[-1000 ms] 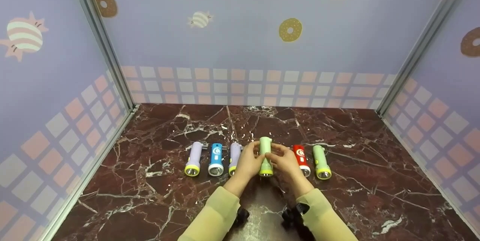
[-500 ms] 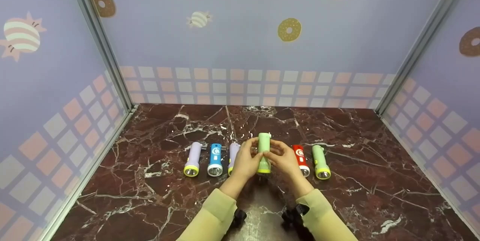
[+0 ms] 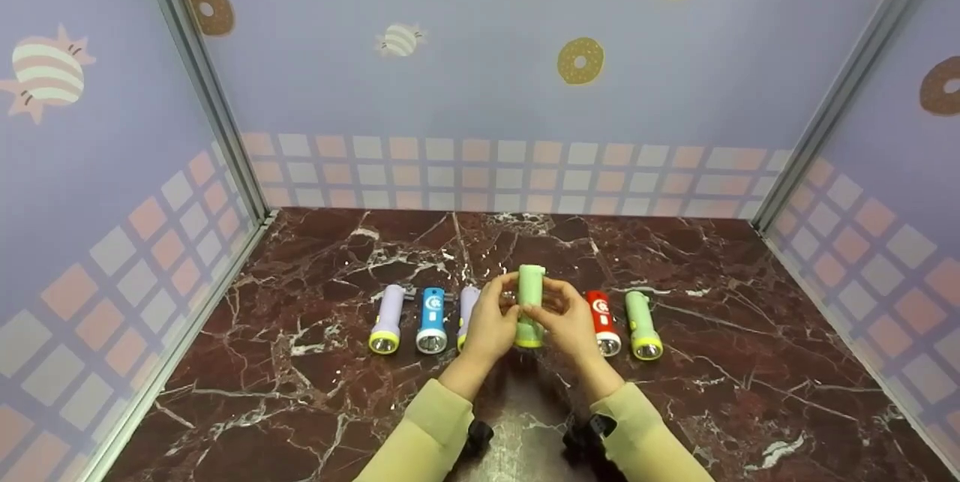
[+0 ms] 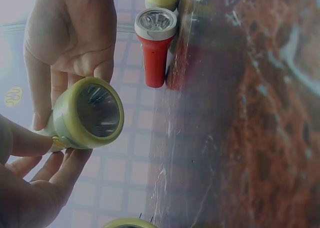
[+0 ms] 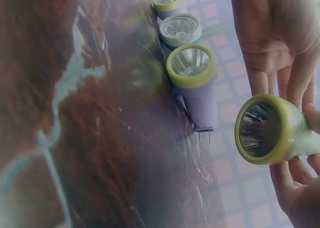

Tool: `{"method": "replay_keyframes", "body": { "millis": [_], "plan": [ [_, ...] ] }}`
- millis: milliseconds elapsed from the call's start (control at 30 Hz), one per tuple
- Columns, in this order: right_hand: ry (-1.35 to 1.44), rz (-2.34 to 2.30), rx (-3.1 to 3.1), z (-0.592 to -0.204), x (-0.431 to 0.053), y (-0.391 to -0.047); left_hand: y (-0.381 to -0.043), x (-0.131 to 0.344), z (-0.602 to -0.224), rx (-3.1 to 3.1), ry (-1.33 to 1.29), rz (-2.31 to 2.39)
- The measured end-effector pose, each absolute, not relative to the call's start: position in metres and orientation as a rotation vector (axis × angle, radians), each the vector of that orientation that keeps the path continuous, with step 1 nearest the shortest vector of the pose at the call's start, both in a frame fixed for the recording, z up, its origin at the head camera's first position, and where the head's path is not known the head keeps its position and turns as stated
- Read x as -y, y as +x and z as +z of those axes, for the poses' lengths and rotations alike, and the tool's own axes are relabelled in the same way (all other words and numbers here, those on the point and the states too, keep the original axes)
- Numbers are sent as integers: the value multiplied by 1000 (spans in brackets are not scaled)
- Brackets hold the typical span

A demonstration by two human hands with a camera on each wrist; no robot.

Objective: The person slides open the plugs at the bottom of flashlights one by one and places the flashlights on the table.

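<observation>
Marbled bench [image 3: 315,407]. Nine o'clock: lilac torch [image 3: 388,313], blue torch [image 3: 432,321], second lilac torch [image 3: 467,306]. Clock centre: left grip [image 3: 491,324] and right grip [image 3: 568,323], fingers curled round one raised green torch [image 3: 530,291]; apparently plastic, wrist views dim; likely light, stiff, smooth; best held mid-barrel. Three o'clock: red torch [image 3: 600,311], second green torch [image 3: 641,323].

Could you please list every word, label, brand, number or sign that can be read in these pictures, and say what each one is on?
No legible words, brands or numbers.
Blue flashlight: a white round emblem; any lettering is too small to read.
Red flashlight: a similar white mark, also too small to read.
Held green flashlight: no lettering visible on the sides shown.
</observation>
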State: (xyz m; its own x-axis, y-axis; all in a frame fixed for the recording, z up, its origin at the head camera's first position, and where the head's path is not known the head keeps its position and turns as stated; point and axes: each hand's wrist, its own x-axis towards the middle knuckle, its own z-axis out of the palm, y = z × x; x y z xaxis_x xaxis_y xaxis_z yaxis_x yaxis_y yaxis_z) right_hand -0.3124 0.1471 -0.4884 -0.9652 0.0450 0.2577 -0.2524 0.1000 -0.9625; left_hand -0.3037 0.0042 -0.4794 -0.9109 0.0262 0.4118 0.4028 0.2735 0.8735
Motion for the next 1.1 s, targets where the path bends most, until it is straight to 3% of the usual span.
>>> {"method": "replay_keyframes", "body": {
  "millis": [1100],
  "plan": [
    [286,1943,2113,-493,-133,-301,-310,15,-470,2140,-516,-1713]
  ]
}}
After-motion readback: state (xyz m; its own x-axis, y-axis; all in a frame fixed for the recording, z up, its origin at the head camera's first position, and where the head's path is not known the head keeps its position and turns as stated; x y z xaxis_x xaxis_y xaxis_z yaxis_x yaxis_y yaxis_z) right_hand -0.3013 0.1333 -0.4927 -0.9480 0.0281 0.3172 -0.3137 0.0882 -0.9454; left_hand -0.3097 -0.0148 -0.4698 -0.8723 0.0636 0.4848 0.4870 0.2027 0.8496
